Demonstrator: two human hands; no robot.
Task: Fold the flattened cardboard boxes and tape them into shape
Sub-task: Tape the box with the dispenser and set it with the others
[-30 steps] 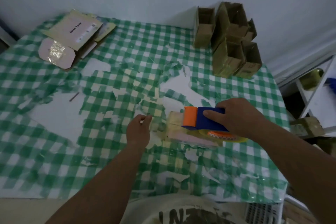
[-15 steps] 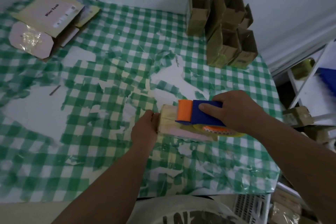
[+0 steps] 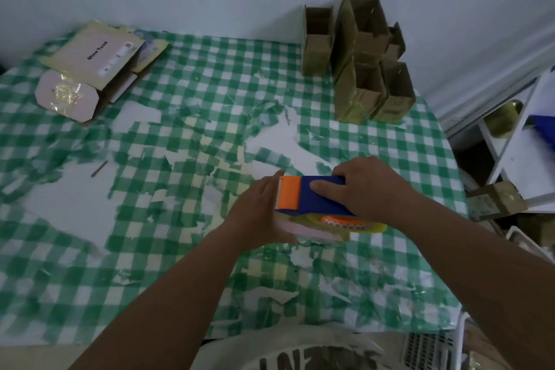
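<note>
Head view, looking down on the torn green-and-white checked tablecloth (image 3: 375, 141): we noted a small pale pink cardboard box (image 3: 312, 231) lying near the front right of the table, mostly hidden under the hands and the tool. Our right hand (image 3: 371, 189) was curled round the blue-and-orange handheld tape dispenser (image 3: 309, 197), thumb along its near side, the roll of clear tape with an orange core (image 3: 345, 223) resting over the box. Our left hand (image 3: 261, 210) lay against the box's left end, fingers mostly straight, pressing rather than gripping as far as we could tell. We judged the box light and thin-walled, stiff along its creases yet easy to crush, so it wants bracing at the ends and edges, not on the open panels; the tape will cling at first touch and leave little room for correction. Against the frame half a second before, the left hand had slid further over the box end and up beside the orange cutter, and the dispenser had barely shifted. At the back right stood a cluster of brown cardboard boxes already folded up (image 3: 360, 69); at the back left lay a stack of flattened pale cardboard boxes (image 3: 99, 60), not yet done.
</note>
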